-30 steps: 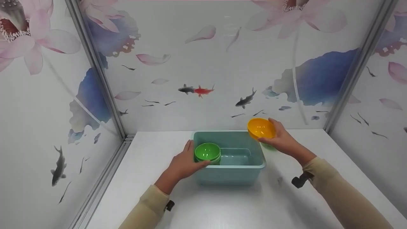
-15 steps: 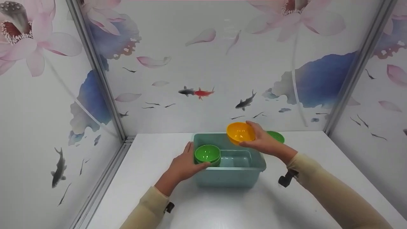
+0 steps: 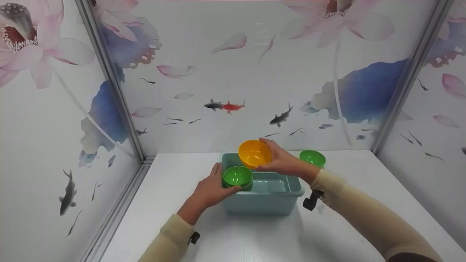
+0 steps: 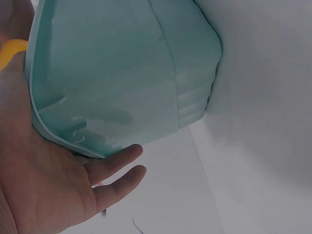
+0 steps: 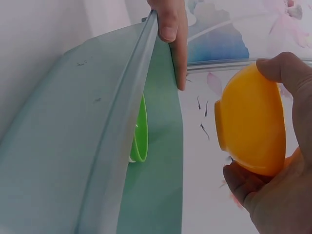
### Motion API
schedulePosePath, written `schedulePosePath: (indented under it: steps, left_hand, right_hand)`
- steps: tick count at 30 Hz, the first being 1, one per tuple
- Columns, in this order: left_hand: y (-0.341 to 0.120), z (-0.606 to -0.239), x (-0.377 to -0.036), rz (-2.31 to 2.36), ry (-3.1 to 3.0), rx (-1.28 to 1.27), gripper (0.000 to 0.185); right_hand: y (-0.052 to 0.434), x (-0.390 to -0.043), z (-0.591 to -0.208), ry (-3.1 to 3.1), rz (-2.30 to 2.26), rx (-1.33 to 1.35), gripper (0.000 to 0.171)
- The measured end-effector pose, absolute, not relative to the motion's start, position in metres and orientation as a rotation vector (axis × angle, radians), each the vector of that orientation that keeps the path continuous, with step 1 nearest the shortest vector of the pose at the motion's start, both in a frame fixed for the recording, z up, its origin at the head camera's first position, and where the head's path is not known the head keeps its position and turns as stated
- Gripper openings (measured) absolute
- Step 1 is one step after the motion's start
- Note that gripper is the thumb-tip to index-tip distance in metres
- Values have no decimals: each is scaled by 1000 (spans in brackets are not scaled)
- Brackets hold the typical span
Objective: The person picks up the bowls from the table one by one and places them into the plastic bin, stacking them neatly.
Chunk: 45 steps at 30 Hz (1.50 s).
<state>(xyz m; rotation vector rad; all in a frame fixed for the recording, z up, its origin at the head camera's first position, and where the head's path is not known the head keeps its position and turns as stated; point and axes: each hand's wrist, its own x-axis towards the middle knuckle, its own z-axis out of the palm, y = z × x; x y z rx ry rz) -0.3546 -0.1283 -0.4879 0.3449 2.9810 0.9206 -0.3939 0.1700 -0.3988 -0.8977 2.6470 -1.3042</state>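
Right now the right hand [image 3: 282, 162] grips a round orange plastic bowl [image 3: 254, 153] by its rim, fingers curled over the far edge and thumb underneath, and carries it tilted over the far left part of a pale teal rectangular plastic tub [image 3: 276, 189]. That tub sits on the white table [image 3: 255, 236] toward the far edge, roughly midway between the left and right edges. Inside it, against the left wall, lies a short stack of bright green plastic bowls [image 3: 237, 177]. The left hand [image 3: 211, 189] steadies the tub's left wall; the left wrist view shows its palm flat against the outside with fingers [image 4: 117, 168] relaxed, and the head view shows the thumb hooked over the rim, touching the green stack.

Judging from this, the step in hand is nesting the orange bowl onto the green stack. To do it well, the bowl should be levelled so its opening faces up, centred over the stack, and lowered straight so the bases seat without jamming. The left thumb lies close to the landing spot and would be better drawn back along the rim. Release should come only when the bowl sits flat.

One more green plastic bowl [image 3: 312, 158] stands on the table just beyond the tub's far right corner.
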Motion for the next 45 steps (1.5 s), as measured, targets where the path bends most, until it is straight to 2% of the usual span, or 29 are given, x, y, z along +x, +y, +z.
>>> schedulePosePath:
  steps: [12,19,25,34,45]
  left_hand:
    - [-129,-489,-355,913,2991,349,133]
    - [-129,-490,-356,907,3005,378,138]
    - [-129,-489,-356,898,3006,378,138]
    - [-129,-490,-357,897,3005,415,136]
    - [-131,-493,-358,954,2998,450,126]
  right_hand:
    - [150,-401,-397,2609,-1288,-936,121]
    - [141,-406,-396,2602,-1304,-1003,116]
    - [138,-409,-395,2592,-1274,-942,115]
    - [136,-430,-403,2595,-996,-889,116]
    - [120,-455,-418,2521,-743,-945,107]
